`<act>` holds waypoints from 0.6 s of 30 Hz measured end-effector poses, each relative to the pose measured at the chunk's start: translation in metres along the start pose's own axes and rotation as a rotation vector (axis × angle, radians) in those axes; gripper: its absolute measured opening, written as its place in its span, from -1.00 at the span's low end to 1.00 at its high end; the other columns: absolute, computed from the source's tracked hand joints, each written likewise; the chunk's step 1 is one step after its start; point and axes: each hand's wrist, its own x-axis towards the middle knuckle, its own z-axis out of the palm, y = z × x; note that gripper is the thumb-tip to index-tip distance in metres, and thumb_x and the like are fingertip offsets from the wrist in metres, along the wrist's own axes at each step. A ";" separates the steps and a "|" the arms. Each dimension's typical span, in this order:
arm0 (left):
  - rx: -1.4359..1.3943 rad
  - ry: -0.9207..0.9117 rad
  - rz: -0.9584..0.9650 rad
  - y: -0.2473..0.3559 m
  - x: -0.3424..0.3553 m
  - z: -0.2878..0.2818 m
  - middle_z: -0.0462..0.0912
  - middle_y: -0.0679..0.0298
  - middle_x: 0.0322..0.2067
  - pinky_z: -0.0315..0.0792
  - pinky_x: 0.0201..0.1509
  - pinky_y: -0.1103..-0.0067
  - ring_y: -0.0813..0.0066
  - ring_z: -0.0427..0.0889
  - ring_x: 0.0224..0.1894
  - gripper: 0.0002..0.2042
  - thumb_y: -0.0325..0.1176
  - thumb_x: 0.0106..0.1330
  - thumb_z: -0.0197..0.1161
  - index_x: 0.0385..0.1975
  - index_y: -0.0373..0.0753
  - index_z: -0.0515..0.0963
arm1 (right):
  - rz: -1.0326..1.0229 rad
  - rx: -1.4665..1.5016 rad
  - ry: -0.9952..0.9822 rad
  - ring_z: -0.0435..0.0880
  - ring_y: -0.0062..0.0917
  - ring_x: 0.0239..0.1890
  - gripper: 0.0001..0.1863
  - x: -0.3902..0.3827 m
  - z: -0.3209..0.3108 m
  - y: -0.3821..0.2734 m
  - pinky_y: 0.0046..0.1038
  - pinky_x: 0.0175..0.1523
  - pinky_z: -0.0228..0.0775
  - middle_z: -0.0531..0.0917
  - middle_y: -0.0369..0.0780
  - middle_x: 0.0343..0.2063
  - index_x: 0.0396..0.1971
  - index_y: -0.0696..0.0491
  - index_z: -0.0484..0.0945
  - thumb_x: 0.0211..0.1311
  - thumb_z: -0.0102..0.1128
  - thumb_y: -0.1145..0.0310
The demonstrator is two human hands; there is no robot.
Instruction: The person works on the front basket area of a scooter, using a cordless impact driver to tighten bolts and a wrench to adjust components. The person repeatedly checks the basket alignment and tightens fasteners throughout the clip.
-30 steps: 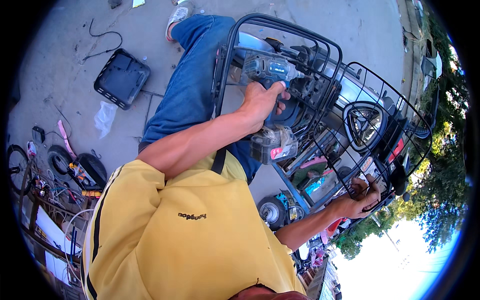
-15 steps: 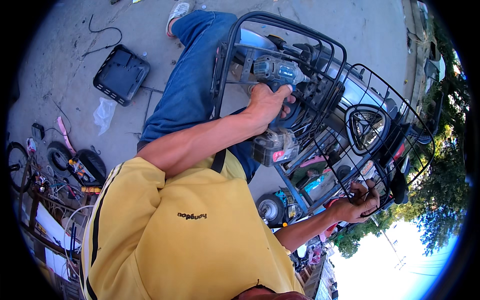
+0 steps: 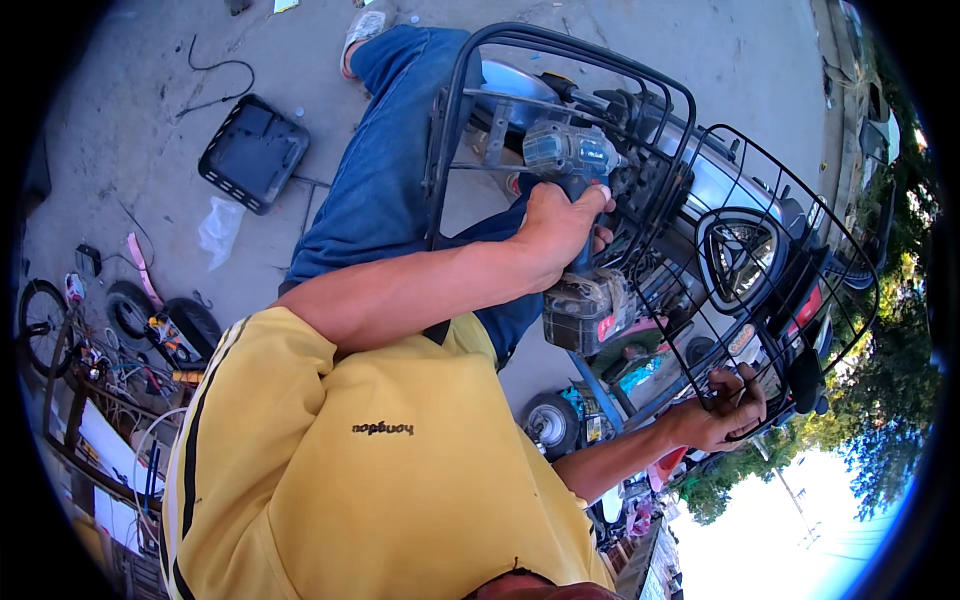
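Observation:
My left hand (image 3: 558,228) is wrapped round the grip of a cordless drill (image 3: 562,150), its battery block hanging below. The drill's nose points right, at the dark metalwork beside a black tube rack (image 3: 690,120); whether its tip touches is hidden. A black wire basket (image 3: 877,285) extends to the right of the rack, over a silver electric bike (image 3: 515,82). At the basket's near edge, the curled fingers of my right hand (image 3: 728,412) grip the wire.
On the ground at left lie a black plastic crate (image 3: 255,150), a clear plastic bag (image 3: 220,230) and a black cable (image 3: 220,68). Loose wheels (image 3: 130,310) and scrap parts crowd the lower left. Another small wheel (image 3: 548,425) lies below the drill.
The drill and my left hand have shifted to the right and slightly down. My right hand keeps its grip on the basket. The view has tilted a little.

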 end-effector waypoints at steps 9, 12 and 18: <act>0.061 0.027 0.015 0.002 0.002 -0.003 0.59 0.24 -0.41 0.47 -0.52 0.58 0.51 0.58 -0.55 -0.80 -0.32 0.35 0.26 -0.25 -0.35 0.51 | -0.016 -0.102 0.063 0.56 -0.49 -0.58 -0.54 0.002 0.004 -0.002 -0.65 -0.47 0.38 0.64 0.02 -0.40 -0.17 0.32 0.44 0.57 -0.27 0.17; 0.028 0.033 0.007 0.000 0.000 -0.001 0.60 0.25 -0.41 0.45 -0.52 0.56 0.52 0.55 -0.56 -0.82 -0.34 0.35 0.26 -0.25 -0.34 0.52 | -0.015 -0.081 0.064 0.56 -0.49 -0.58 -0.54 0.003 0.004 -0.002 -0.65 -0.48 0.37 0.64 0.02 -0.40 -0.17 0.32 0.43 0.57 -0.27 0.17; 0.079 0.035 0.010 -0.006 0.003 -0.004 0.60 0.26 -0.39 0.43 -0.50 0.54 0.52 0.52 -0.55 -0.86 -0.38 0.36 0.25 -0.23 -0.31 0.53 | -0.001 -0.097 0.069 0.55 -0.50 -0.58 -0.53 0.001 0.006 -0.004 -0.66 -0.50 0.37 0.64 0.02 -0.37 -0.17 0.31 0.44 0.56 -0.25 0.13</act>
